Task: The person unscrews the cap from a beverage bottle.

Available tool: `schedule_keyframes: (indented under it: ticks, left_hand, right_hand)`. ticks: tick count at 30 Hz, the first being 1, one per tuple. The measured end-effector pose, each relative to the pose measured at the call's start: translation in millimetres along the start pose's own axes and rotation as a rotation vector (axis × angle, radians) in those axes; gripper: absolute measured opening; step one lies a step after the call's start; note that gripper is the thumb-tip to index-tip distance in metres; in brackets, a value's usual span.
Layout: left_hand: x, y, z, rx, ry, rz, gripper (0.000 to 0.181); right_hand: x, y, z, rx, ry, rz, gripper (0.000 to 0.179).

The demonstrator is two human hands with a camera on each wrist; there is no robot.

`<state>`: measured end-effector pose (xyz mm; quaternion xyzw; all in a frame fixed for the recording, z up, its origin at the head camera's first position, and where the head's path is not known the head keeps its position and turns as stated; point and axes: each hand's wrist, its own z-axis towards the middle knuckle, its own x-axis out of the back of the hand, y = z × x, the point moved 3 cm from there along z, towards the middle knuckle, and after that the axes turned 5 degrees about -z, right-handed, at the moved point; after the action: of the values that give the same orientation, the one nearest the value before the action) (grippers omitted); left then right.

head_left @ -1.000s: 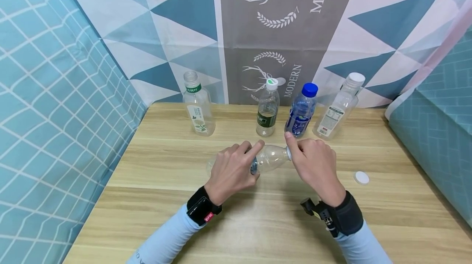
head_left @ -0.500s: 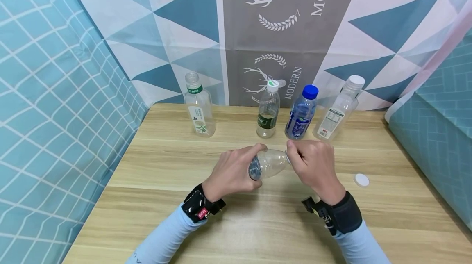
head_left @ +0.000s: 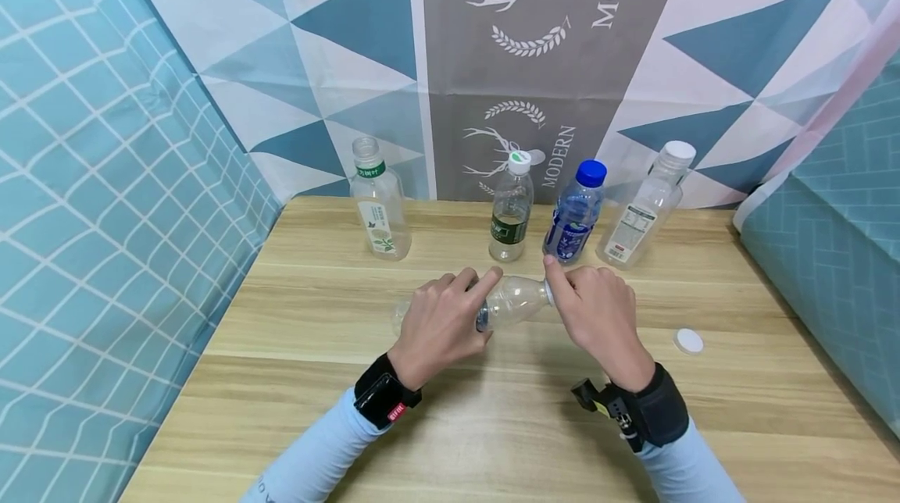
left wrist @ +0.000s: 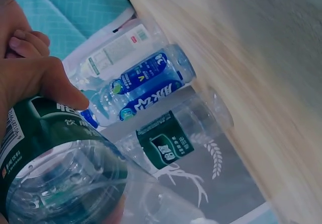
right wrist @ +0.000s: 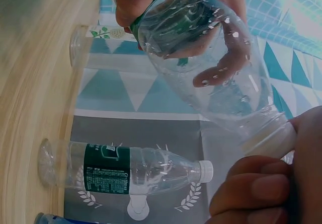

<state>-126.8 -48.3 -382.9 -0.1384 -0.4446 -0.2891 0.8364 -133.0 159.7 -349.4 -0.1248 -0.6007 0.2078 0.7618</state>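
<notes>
A clear plastic bottle (head_left: 519, 301) with a green label lies on its side between my hands, its neck toward the right. My left hand (head_left: 441, 322) grips it round the label; in the left wrist view the bottle's base (left wrist: 70, 183) faces the camera. With thumb and curled fingers, my right hand (head_left: 596, 319) pinches the white cap (right wrist: 271, 139) on the neck. Droplets cling inside the bottle wall. Behind the hands stand a green-labelled bottle (head_left: 509, 214) with a white cap and a blue-labelled bottle (head_left: 573, 215) with a blue cap.
At the back left stands an uncapped clear bottle (head_left: 380, 214); a white-capped one (head_left: 640, 214) stands at the back right. A loose white cap (head_left: 689, 341) lies on the wooden table (head_left: 478, 440) right of my right hand. Patterned cloth (head_left: 366, 26) rises behind the table.
My left hand rolled toward me with the bottle half a second ago and has since turned back. The right thumb dipped, then rose again at the cap. The standing bottles stay put.
</notes>
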Motion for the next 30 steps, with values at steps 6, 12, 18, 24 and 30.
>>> schedule_keyframes:
  ticks: [6, 12, 18, 24, 30]
  left_hand:
    - [0.4, -2.4, 1.5, 0.021, -0.061, -0.124, 0.078]
    - [0.8, -5.7, 4.1, 0.042, -0.129, -0.267, 0.082]
    - [-0.3, -3.9, 3.2, 0.018, -0.061, -0.121, 0.080]
    - [-2.5, 0.8, 0.9, -0.018, -0.009, 0.041, 0.078]
    - [-1.2, 1.2, 1.0, -0.013, 0.007, -0.012, 0.080]
  right_hand:
    - [0.7, -1.1, -0.9, 0.128, 0.145, 0.010, 0.064]
    - [4.3, -3.5, -2.3, 0.310, 0.284, -0.021, 0.058]
    - [2.9, -2.4, 0.2, 0.150, 0.150, -0.028, 0.065]
    - [0.2, -0.3, 0.4, -0.084, -0.049, -0.079, 0.077]
    - [1.6, -2.3, -1.9, -0.040, 0.024, -0.069, 0.072]
